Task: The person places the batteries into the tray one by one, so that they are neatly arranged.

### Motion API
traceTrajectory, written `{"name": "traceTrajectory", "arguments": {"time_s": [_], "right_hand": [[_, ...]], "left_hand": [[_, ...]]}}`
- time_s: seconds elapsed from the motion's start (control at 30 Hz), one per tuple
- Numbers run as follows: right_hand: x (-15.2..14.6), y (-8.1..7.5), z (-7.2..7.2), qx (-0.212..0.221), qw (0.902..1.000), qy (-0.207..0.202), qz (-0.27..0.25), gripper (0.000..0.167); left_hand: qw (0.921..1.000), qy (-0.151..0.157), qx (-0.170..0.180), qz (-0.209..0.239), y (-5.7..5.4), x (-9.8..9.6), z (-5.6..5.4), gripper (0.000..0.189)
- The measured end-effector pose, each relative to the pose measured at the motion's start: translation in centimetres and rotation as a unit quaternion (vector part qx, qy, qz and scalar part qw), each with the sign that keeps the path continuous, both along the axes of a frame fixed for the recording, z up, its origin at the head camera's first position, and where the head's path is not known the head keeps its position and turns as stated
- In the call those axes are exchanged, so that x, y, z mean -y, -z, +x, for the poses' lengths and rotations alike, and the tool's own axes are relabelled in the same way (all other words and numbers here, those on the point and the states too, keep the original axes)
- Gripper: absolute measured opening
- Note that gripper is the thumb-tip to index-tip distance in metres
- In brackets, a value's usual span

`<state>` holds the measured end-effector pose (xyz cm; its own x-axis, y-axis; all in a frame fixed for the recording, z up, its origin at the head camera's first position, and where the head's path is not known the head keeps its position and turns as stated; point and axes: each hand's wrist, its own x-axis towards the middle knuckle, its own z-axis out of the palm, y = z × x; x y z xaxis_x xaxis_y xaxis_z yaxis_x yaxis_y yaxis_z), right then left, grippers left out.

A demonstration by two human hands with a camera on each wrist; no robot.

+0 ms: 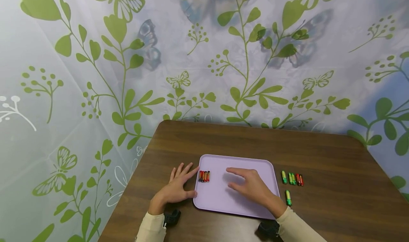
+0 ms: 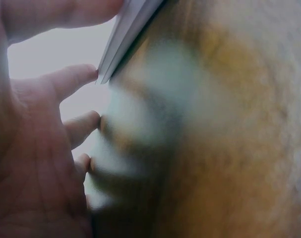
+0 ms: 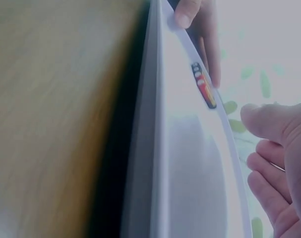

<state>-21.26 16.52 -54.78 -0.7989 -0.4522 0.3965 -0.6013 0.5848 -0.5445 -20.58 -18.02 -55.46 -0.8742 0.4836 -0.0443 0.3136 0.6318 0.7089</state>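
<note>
A lilac tray (image 1: 220,199) lies on the wooden table. Inside it, along the left rim, several red-and-black batteries (image 1: 204,176) stand side by side in a short row. My left hand (image 1: 175,188) is spread at the tray's left edge, thumb and index fingertip right at the rim. The left wrist view shows that rim (image 2: 125,34) close to its fingers. Over the right half of the tray hovers my right hand (image 1: 254,187), thumb and fingers apart, with nothing between them. In the right wrist view its fingers (image 3: 267,124) are loosely bent above the tray.
Right of the tray lie several green batteries (image 1: 292,178), a pair of red ones (image 1: 299,180) beside them, and a single green battery (image 1: 288,197) nearer me. Behind the table (image 1: 335,185) hangs a leaf-and-butterfly patterned cloth (image 1: 198,75). Black bands sit at both wrists.
</note>
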Motion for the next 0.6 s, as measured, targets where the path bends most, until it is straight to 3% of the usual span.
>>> {"name": "traceTrajectory", "arguments": {"time_s": [0.1, 0.23, 0.43, 0.6], "right_hand": [[-1.6, 0.0, 0.3, -0.015, 0.9999, -0.002, 0.005, 0.053], [-4.0, 0.2, 0.6, -0.036, 0.9992, -0.006, 0.017, 0.055], [-7.5, 0.0, 1.7, -0.025, 0.9996, 0.004, 0.015, 0.056], [-10.0, -0.1, 2.8, -0.027, 0.9993, 0.011, 0.023, 0.056]], "left_hand": [[1.0, 0.002, 0.0, 0.001, 0.0, 0.0, 0.0, 0.094], [0.9993, 0.004, -0.016, 0.034, 0.6, 0.2, 0.1, 0.093], [0.9983, 0.003, -0.025, 0.052, 1.4, 0.2, 0.0, 0.091], [0.9986, 0.002, -0.024, 0.047, 1.0, 0.1, 0.1, 0.092]]}}
